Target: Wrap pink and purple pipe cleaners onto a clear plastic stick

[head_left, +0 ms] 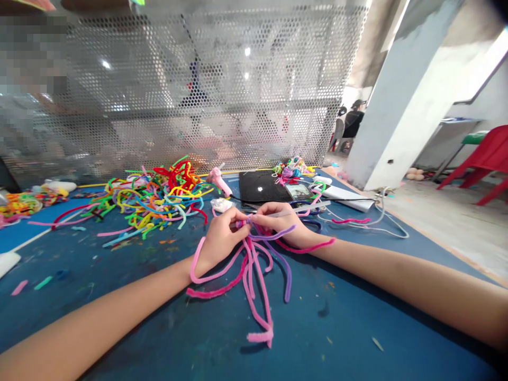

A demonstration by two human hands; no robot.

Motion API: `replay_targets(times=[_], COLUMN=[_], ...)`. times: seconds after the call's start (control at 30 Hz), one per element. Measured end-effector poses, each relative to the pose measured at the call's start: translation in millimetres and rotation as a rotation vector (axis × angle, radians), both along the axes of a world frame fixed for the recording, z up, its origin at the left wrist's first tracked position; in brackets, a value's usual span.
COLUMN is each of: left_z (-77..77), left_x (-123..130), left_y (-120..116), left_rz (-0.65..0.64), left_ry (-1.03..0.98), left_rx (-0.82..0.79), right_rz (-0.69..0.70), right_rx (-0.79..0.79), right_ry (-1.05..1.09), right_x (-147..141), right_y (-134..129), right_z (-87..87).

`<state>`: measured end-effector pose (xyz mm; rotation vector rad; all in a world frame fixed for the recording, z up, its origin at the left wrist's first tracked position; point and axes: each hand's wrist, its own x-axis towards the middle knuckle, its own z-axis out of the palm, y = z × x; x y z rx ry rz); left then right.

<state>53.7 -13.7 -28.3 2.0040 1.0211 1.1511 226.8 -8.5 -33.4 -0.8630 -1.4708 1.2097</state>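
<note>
Between my two hands is a bundle of pipe cleaners (260,288) in pink, magenta and purple, joined near my fingertips with loose ends fanning toward me over the table. My left hand (224,233) is closed, pinching the bundle's gathered top from the left. From the right, my right hand (281,225) pinches at the same spot, its fingers partly hiding what they grip. A thin pale strip, perhaps a tool, runs across the right hand's fingers; I cannot make out its kind. One pink strand curves round my left wrist, and a magenta one lies under my right wrist.
On the blue table (159,323), a tangled heap of multicoloured pipe cleaners (159,196) lies at the back left. Behind my hands are a pink glue gun (220,181), a black flat device (257,187) and a white power strip (345,199) with cables. A perforated metal screen (198,95) stands behind.
</note>
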Motion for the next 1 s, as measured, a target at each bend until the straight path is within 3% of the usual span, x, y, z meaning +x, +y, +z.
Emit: replay_targets(times=[0.27,0.6,1.0], left_z=[2.1,-0.8,-0.9], left_x=[0.5,-0.9,-0.7], left_y=[-2.7,-1.0,0.0], left_rz=[-0.019,0.016,0.031], left_ry=[0.057,0.100,0.067], left_rx=[0.006,0.040,-0.001], right_rz=[0.056,0.105,0.063], right_rx=[-0.021,-0.024,-0.017], right_ry=[0.044,0.054,-0.033], right_x=[-0.4,0.5,1.1], right_y=[-3.4,3.0,3.3], right_z=[6.8,1.6,2.1])
